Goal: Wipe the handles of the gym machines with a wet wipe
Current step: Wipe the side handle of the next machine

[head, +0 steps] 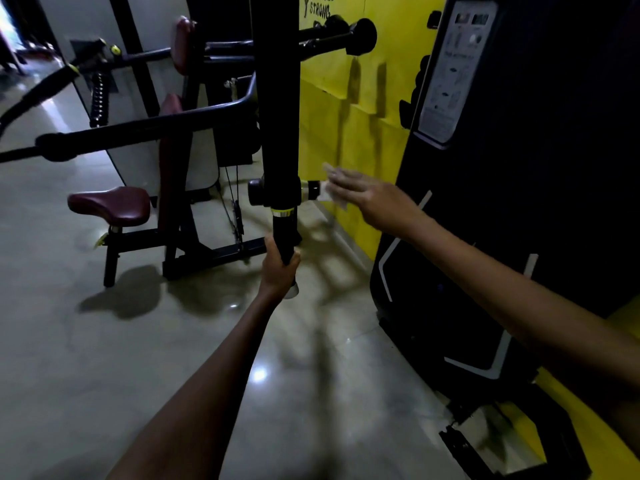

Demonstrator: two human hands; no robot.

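The left hand (278,268) is curled round the lower black handle (285,237) that hangs below the black upright post (278,98), its grip closed tight on the foam with the thumb toward the post and a pale end cap showing just under the fist. The right hand (367,199) reaches in from the right of the post with its fingers stretched flat and a white wet wipe (334,187) lying under them; the grip is wide, the wipe carried on straight fingers rather than pinched. The wipe sits just beside the short side handle (310,189) that sticks out to the right of the post, by its black and silver end; whether it touches the handle cannot be told through the blur. A yellow band (284,213) rings the post just above the lower handle. Left of the post stands a machine with a maroon seat (109,204) and a long black bar (145,128) running across. Right of the post is a yellow wall (349,109), and further right a dark machine housing (519,168) with a pale instruction label (453,71) near its top. Below the post the grey floor (104,358) is glossy, with light spots and shadows
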